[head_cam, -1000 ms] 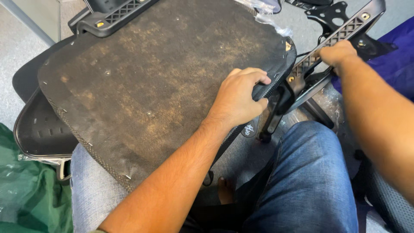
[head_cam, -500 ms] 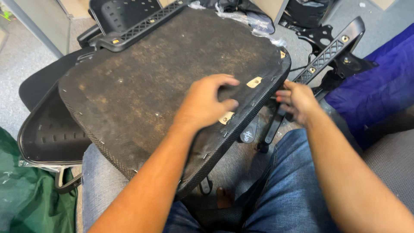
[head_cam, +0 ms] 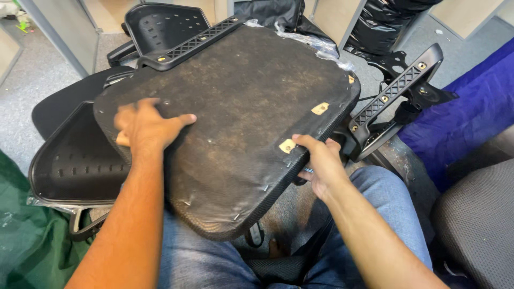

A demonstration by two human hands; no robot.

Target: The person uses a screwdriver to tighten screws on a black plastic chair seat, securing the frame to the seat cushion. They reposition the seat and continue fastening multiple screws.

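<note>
A large dark chair seat panel (head_cam: 241, 118), underside up and dusty brown, rests across my lap in jeans. My left hand (head_cam: 144, 126) lies flat on its left part, fingers spread. My right hand (head_cam: 316, 163) grips the panel's right front edge, thumb on top beside a small tan tag (head_cam: 287, 145). A second tan tag (head_cam: 320, 108) sits further back. Black ribbed armrest bars are fixed at the panel's far edge (head_cam: 187, 45) and at its right side (head_cam: 393, 91).
A black perforated plastic shell (head_cam: 75, 160) lies at the left, another (head_cam: 160, 24) at the back. Green cloth (head_cam: 21, 241) is at the lower left, blue fabric (head_cam: 466, 112) and a grey mesh seat (head_cam: 476, 219) at the right. Crumpled clear plastic (head_cam: 316, 43) lies behind the panel.
My left hand slid from the panel's right edge across to its left part. My right hand left the armrest bar and took hold of the panel's right front edge.
</note>
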